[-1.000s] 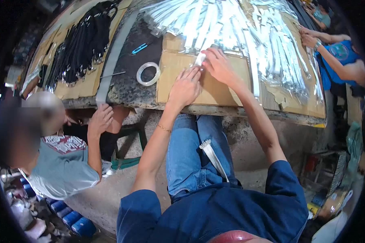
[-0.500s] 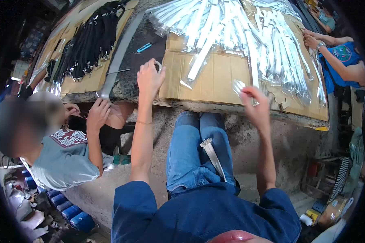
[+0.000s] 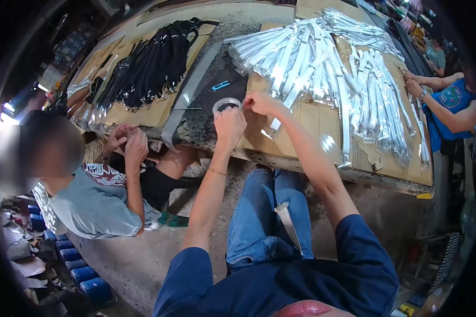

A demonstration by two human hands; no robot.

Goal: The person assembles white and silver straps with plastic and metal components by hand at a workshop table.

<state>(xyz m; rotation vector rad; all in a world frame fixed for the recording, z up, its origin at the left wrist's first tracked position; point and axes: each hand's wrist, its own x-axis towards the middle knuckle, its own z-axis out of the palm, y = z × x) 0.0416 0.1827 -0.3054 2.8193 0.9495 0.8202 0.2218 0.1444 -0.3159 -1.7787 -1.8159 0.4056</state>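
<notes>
My left hand (image 3: 230, 129) grips a roll of tape (image 3: 220, 104) at the table's front edge, its ring standing above the fingers. Close beside the roll, my right hand (image 3: 263, 104) has its fingertips pinched together; whatever lies between them is too small to make out. Under my right forearm spread white straps in clear plastic sleeves (image 3: 301, 68), fanned over cardboard. A small clear plastic piece (image 3: 330, 145) rests near the cardboard's front edge. Across my lap lies a bundle of thin whitish strips (image 3: 287, 224).
Black straps with metal clips (image 3: 153, 63) lie on cardboard at left. A blue cutter (image 3: 220, 85) and a thin rod (image 3: 186, 109) are on the dark tabletop. One person (image 3: 95, 195) sits close at my left; another person's hands (image 3: 415, 84) work at the far right.
My right hand has moved left across the cardboard to the tape roll, and the clear plastic piece it held now lies at the front edge. The view has shifted.
</notes>
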